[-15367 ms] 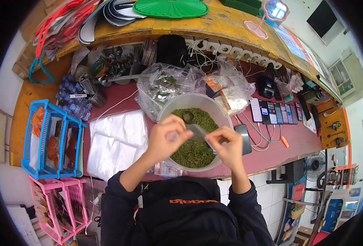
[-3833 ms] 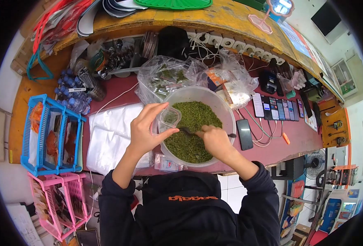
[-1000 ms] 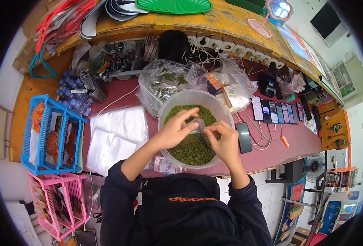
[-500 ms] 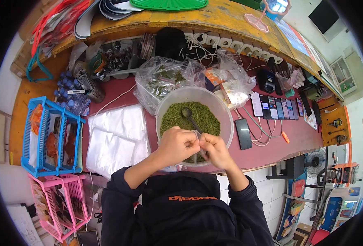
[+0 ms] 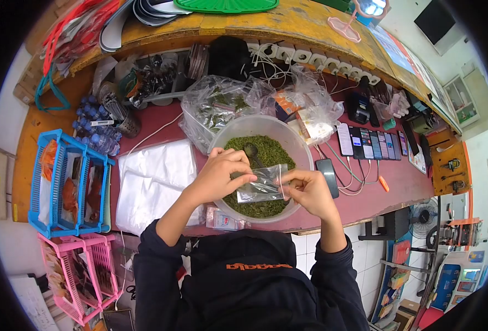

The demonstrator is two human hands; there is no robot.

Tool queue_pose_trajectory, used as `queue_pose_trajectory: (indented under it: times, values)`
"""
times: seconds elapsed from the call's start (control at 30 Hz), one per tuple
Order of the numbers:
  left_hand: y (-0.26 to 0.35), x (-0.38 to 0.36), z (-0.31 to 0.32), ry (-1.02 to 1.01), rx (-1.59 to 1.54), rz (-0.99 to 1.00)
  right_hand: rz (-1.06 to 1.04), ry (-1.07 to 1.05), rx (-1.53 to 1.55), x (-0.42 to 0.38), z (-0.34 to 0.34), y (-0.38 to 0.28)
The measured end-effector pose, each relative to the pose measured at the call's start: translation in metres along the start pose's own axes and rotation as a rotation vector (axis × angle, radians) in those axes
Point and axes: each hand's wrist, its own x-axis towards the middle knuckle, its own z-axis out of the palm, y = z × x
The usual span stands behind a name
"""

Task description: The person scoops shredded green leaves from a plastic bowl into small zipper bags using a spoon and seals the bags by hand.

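Over a round translucent tub (image 5: 306,160), both hands hold a small clear plastic bag (image 5: 261,185). My left hand (image 5: 222,175) is at the bag's left side, its fingers bent against the plastic. At the right edge, my right hand (image 5: 309,191) pinches the bag between thumb and fingers. Chopped green herb (image 5: 271,145) fills the lower part of the tub, and a dark spoon (image 5: 251,150) rests in it, its handle partly behind the bag. The bag lies flat and see-through, with nothing visible inside.
White plastic sheets (image 5: 150,190) lie left of the tub, near blue baskets (image 5: 62,187). Behind it sits a large clear bag of leaves (image 5: 216,107). A black phone (image 5: 327,175) lies close to my right hand, with a row of phones (image 5: 372,144) beyond.
My hands have moved apart, and the small bag, bunched between my fingers before, is now spread out flat. A small packet by the tub's front left has come into fuller view.
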Motion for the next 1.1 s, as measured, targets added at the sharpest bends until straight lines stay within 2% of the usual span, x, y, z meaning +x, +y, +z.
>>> queue_pose_trajectory:
  times: [0.03, 0.07, 0.1, 0.13, 0.17, 0.23, 0.3, 0.37, 0.43, 0.47, 0.5, 0.57, 0.7, 0.77, 0.8, 0.83, 0.9, 0.93, 1.1]
  values:
    - [-0.002, 0.001, 0.000, -0.049, 0.021, -0.023, 0.002, 0.002, -0.001, -0.001, 0.000, -0.001]
    - [-0.001, 0.002, 0.003, -0.050, 0.020, -0.022, -0.091, 0.032, -0.070, 0.000, 0.002, -0.002]
    - [0.003, 0.004, 0.008, 0.101, 0.182, -0.023, -0.184, 0.061, -0.140, 0.000, 0.005, -0.003]
    - [0.007, 0.006, 0.012, 0.253, 0.345, -0.024, -0.184, 0.059, -0.141, 0.001, 0.008, -0.006]
    - [0.013, 0.007, 0.016, 0.254, 0.344, -0.025, -0.237, 0.113, -0.259, 0.001, 0.012, -0.011]
    - [0.026, 0.009, 0.021, 0.212, 0.205, 0.209, -0.287, 0.161, -0.377, 0.005, 0.022, -0.013]
    - [0.020, 0.007, 0.027, 0.243, 0.251, 0.239, -0.526, 0.285, -0.511, 0.014, 0.031, -0.010]
    - [0.008, 0.006, 0.020, 0.357, 0.362, 0.238, -0.530, 0.302, -0.505, 0.029, 0.028, -0.011]
    - [0.001, 0.000, 0.008, 0.394, 0.414, 0.233, -0.436, 0.406, -0.632, 0.056, 0.025, 0.014]
    - [-0.001, -0.002, 0.003, 0.410, 0.392, 0.189, -0.314, 0.327, -0.730, 0.069, 0.027, 0.030]
    - [-0.001, -0.003, -0.002, 0.426, 0.371, 0.144, -0.317, 0.331, -0.729, 0.076, 0.033, 0.044]
    - [0.003, -0.007, -0.013, 0.443, 0.358, 0.154, -0.027, 0.077, -0.981, 0.087, 0.046, 0.061]
    - [-0.009, -0.018, -0.024, 0.476, 0.238, 0.146, -0.075, 0.146, -1.071, 0.094, 0.044, 0.057]
    - [-0.015, -0.022, -0.027, 0.513, 0.235, 0.152, -0.313, 0.172, -1.156, 0.088, 0.032, 0.053]
    - [-0.017, -0.023, -0.028, 0.508, 0.233, 0.155, -0.358, 0.212, -1.274, 0.089, 0.034, 0.054]
    - [-0.017, -0.022, -0.028, 0.507, 0.230, 0.156, -0.355, 0.213, -1.275, 0.085, 0.035, 0.055]
    - [-0.016, -0.020, -0.029, 0.541, 0.259, 0.175, -0.353, 0.059, -1.206, 0.070, 0.043, 0.051]
    - [-0.017, -0.021, -0.029, 0.542, 0.261, 0.171, -0.377, 0.021, -1.084, 0.061, 0.048, 0.047]
    - [-0.021, -0.020, -0.026, 0.556, 0.176, 0.184, -0.377, -0.056, -0.830, 0.036, 0.033, 0.031]
